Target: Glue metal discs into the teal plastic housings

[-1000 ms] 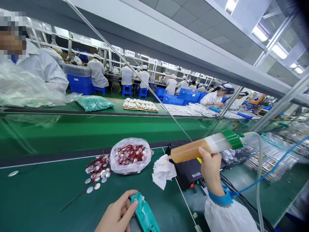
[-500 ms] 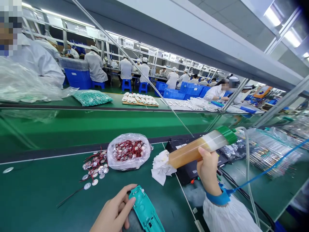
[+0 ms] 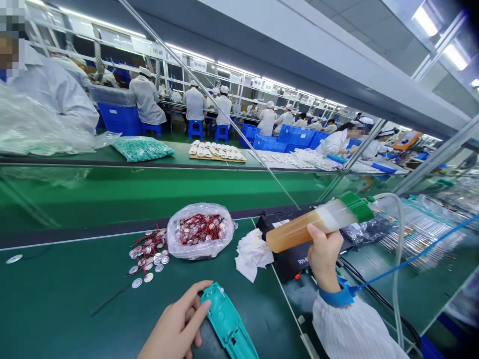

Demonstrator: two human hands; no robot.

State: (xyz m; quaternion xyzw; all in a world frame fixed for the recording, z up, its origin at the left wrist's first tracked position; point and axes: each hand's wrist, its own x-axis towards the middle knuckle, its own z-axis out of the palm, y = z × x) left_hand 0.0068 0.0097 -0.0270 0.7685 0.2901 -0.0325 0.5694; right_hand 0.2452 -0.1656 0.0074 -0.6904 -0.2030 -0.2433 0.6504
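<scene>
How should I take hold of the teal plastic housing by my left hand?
Grip the teal plastic housing across its long edges near the upper end, coming from the left, where your left hand already holds it. It is long, narrow and lies slanted, so fingers can probably wrap around it easily there.

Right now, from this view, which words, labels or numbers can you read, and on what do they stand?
"RH-9": on the black box; the rest is hidden by the right hand.
White signs on the far wall: too small to read.
</scene>
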